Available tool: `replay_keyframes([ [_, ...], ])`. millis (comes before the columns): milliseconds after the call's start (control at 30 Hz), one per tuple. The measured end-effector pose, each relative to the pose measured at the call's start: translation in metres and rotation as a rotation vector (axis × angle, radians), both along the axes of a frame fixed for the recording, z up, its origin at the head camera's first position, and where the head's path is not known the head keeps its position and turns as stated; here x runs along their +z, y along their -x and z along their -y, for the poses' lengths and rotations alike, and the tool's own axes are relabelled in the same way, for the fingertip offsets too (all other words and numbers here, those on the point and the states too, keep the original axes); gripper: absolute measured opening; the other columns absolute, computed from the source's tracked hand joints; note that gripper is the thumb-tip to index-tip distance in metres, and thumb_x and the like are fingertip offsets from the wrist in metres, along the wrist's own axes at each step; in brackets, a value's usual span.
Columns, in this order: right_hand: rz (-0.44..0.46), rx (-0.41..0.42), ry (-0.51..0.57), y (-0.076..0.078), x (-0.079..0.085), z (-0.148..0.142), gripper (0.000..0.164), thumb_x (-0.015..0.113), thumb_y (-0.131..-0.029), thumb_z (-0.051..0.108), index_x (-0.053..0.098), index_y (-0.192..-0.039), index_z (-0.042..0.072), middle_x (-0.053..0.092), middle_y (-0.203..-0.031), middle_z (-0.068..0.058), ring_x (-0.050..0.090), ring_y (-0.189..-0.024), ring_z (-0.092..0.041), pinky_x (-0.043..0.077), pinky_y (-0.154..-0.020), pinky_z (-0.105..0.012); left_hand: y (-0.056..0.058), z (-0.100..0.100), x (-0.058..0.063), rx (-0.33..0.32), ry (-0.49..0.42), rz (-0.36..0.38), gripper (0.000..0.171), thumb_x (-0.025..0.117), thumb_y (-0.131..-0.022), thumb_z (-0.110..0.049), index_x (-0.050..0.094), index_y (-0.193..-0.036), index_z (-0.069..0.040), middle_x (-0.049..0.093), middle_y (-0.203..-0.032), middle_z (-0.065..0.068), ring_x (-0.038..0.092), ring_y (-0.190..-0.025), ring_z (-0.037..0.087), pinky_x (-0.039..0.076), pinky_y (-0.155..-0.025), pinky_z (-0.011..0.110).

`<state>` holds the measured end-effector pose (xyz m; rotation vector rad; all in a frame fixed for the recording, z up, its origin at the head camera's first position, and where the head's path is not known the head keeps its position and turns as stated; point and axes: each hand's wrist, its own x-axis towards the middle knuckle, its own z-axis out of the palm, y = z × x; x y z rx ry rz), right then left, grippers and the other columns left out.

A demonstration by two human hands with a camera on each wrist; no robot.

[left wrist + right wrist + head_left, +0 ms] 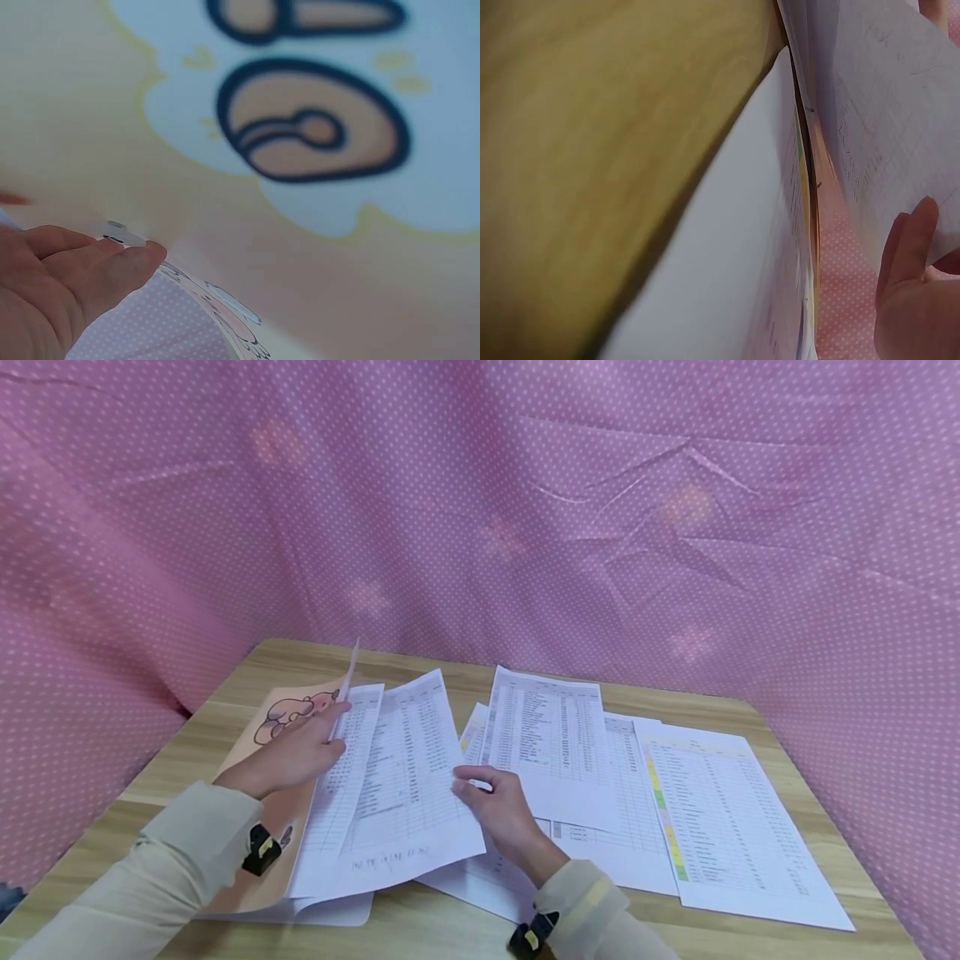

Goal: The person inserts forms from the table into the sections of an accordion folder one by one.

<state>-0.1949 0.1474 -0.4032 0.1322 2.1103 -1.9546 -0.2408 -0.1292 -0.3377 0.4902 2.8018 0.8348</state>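
Observation:
On the left of the table lies a peach folder (pixel 281 810) with a cartoon drawing, its cover raised. My left hand (pixel 300 752) pinches the edge of that cover; in the left wrist view the thumb and fingers meet at its rim, below a large cartoon print (pixel 315 124). My right hand (pixel 506 814) pinches the right edge of a printed table sheet (pixel 412 760) between thumb and fingers. This sheet bows upward on its right side and overlaps another printed sheet (pixel 337 793) inside the folder. The right wrist view shows fingers (pixel 915 240) against the held sheet.
Several printed sheets overlap on the right, including a top sheet (pixel 543 735) and one with a coloured strip (pixel 738 818). Beneath them is a wooden table (pixel 637 931). A pink dotted cloth (pixel 480 510) hangs behind and around it.

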Motion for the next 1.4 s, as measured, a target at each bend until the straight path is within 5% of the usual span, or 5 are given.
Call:
replay_keyframes([
  [433, -0.034, -0.068, -0.023, 0.001, -0.004, 0.003, 0.028, 0.063, -0.089, 0.015, 0.067, -0.116, 0.012, 0.061, -0.115, -0.010, 0.065, -0.086, -0.018, 0.056, -0.069, -0.031, -0.001, 0.001, 0.001, 0.003, 0.005, -0.020, 0.060, 0.040, -0.094, -0.015, 0.020, -0.147, 0.003, 0.029, -0.148, 0.028, 0.031, -0.133, 0.045, 0.028, -0.105, 0.060],
  [1067, -0.045, 0.010, 0.066, -0.005, -0.007, 0.029, 0.031, 0.059, -0.091, 0.015, 0.063, -0.121, 0.005, 0.065, -0.113, -0.012, 0.067, -0.092, -0.019, 0.056, -0.075, -0.032, -0.002, 0.000, -0.004, -0.002, -0.023, -0.004, 0.061, 0.040, -0.094, -0.014, 0.018, -0.148, 0.004, 0.027, -0.148, 0.029, 0.029, -0.134, 0.045, 0.025, -0.107, 0.060],
  [1400, -0.020, 0.116, 0.006, -0.009, -0.009, 0.032, 0.028, 0.051, -0.093, 0.008, 0.066, -0.117, 0.007, 0.067, -0.112, -0.007, 0.066, -0.089, -0.015, 0.055, -0.077, -0.031, -0.004, 0.000, -0.005, -0.003, -0.003, -0.034, 0.060, 0.041, -0.094, -0.015, 0.020, -0.147, 0.005, 0.027, -0.148, 0.029, 0.028, -0.134, 0.046, 0.026, -0.106, 0.061],
])
